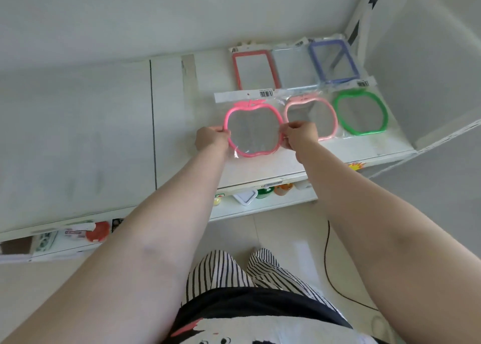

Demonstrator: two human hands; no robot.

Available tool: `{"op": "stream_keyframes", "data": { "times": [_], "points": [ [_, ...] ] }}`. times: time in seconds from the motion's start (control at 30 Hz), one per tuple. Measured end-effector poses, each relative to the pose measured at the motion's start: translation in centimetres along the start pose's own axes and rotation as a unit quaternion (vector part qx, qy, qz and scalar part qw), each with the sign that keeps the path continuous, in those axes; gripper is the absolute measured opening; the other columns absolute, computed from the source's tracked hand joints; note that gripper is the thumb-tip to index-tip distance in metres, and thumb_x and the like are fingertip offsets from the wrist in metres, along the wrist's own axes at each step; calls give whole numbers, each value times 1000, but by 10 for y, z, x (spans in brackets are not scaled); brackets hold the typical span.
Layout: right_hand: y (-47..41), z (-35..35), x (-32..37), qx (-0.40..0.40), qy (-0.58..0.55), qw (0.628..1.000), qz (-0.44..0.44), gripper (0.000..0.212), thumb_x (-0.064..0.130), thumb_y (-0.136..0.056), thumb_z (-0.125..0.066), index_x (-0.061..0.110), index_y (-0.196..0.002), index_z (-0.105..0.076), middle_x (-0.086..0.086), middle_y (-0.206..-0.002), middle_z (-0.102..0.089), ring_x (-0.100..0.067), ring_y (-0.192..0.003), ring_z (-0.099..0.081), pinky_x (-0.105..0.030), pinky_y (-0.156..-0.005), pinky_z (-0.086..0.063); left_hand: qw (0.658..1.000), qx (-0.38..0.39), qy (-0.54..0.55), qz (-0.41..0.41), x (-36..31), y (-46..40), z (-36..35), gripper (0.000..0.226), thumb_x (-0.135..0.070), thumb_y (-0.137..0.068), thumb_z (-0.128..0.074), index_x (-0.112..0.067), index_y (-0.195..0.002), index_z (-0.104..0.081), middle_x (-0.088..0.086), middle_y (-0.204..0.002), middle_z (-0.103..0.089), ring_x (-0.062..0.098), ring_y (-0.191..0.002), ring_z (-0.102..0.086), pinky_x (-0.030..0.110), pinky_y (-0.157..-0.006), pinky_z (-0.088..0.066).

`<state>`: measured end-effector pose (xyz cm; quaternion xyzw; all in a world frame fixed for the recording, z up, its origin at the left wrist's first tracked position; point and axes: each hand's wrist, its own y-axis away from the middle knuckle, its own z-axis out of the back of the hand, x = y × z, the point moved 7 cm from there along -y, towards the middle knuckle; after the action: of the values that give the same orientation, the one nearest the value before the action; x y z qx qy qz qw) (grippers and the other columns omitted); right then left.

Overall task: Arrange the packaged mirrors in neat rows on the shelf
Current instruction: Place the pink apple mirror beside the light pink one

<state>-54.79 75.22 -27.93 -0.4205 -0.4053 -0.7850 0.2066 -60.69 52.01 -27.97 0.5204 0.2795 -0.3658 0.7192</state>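
1. Both hands are pinching the bright pink apple mirror: left hand gripping its left rim, right hand its right rim.
2. It is sitting on the shelf, leftmost in the near row, beside the pale pink mirror.

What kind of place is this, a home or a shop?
Probably a small shop: the packaged mirrors, such as the green apple mirror, carry barcode labels and lie in rows on a white display shelf, with more small goods on lower shelves.

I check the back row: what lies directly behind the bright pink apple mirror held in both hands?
Behind the bright pink apple mirror lies a red rectangular mirror; the apple mirror's white header card covers its near edge.
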Motion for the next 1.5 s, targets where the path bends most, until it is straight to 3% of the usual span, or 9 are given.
{"op": "stream_keyframes", "data": {
  "times": [0.1, 0.23, 0.5, 0.67, 0.8, 0.9, 0.97, 1.17, 1.5],
  "points": [
    [-17, 0, -3, 16, 19, 1000, 0, 23, 7, -84, -66, 18, -64, -62, -15, -78, -64, -22, -58, -58, -50, -82, -58, 1000, -17, 0, 5, -1, -3, -8, 26, -6, -80, -67, -11, -105, -74, 13, -99, -75, 27, -86, -73, 35, -86, -58],
    [-32, 4, -4, 11, 44, 999, 2, 23, 8, -81, -67, 20, -63, -63, -14, -76, -67, -26, -66, -61, -52, -80, -59, 1000, -20, 3, 13, 1, -7, -19, 25, -5, -81, -67, -12, -104, -74, 13, -99, -75, 27, -82, -72, 34, -84, -59],
    [-47, 9, -5, -22, 80, 997, 6, 23, 9, -77, -69, 22, -60, -62, -12, -80, -73, -30, -76, -71, -46, -79, -60, 999, -23, -17, 21, 1, -19, -31, 23, -7, -79, -71, -11, -101, -75, 13, -101, -75, 27, -91, -72, 36, -89, -57],
    [-50, 10, -3, -35, 135, 990, 33, 7, 12, -77, -67, 19, -79, -67, -10, -89, -74, -31, -82, -71, -44, -79, -59, 999, -33, -30, 21, 6, -23, -32, 23, -6, -79, -70, -11, -100, -75, 13, -102, -75, 28, -92, -72, 37, -89, -57],
    [-49, 10, -2, -36, 186, 981, 48, 18, 24, -80, -69, 21, -97, -68, -2, -98, -71, -27, -92, -66, -40, -84, -56, 999, -34, -27, 16, 9, -24, -35, 21, -4, -77, -69, -11, -97, -75, 15, -99, -75, 30, -89, -72, 38, -86, -58],
    [-53, 12, -2, -55, 204, 976, 60, 34, 34, -74, -74, 23, -105, -63, 0, -105, -68, -27, -106, -59, -40, -85, -54, 999, -46, -28, 7, 7, -21, -34, 24, -4, -80, -67, -12, -101, -74, 11, -104, -74, 27, -94, -71, 31, -87, -56],
    [-53, 11, -5, -56, 211, 974, 66, 42, 37, -72, -77, 25, -108, -59, 1, -109, -65, -25, -112, -53, -41, -86, -52, 998, -59, -27, 9, 6, -20, -33, 25, -4, -80, -66, -13, -103, -72, 8, -106, -73, 26, -96, -70, 24, -81, -52],
    [-56, 9, -12, -49, 212, 973, 74, 47, 37, -68, -79, 28, -110, -60, 1, -112, -64, -26, -110, -55, -42, -89, -52, 997, -64, -42, 1, 7, -21, -36, 21, -2, -80, -67, -10, -98, -74, 13, -100, -74, 26, -78, -67, 25, -72, -53],
    [-59, 8, -13, -49, 214, 972, 79, 44, 34, -66, -78, 31, -107, -61, 1, -111, -64, -26, -108, -56, -43, -86, -54, 997, -65, -39, 1, 6, -19, -37, 18, -6, -83, -67, -9, -100, -73, 13, -99, -74, 21, -68, -61, 21, -64, -45]
  ]
}}
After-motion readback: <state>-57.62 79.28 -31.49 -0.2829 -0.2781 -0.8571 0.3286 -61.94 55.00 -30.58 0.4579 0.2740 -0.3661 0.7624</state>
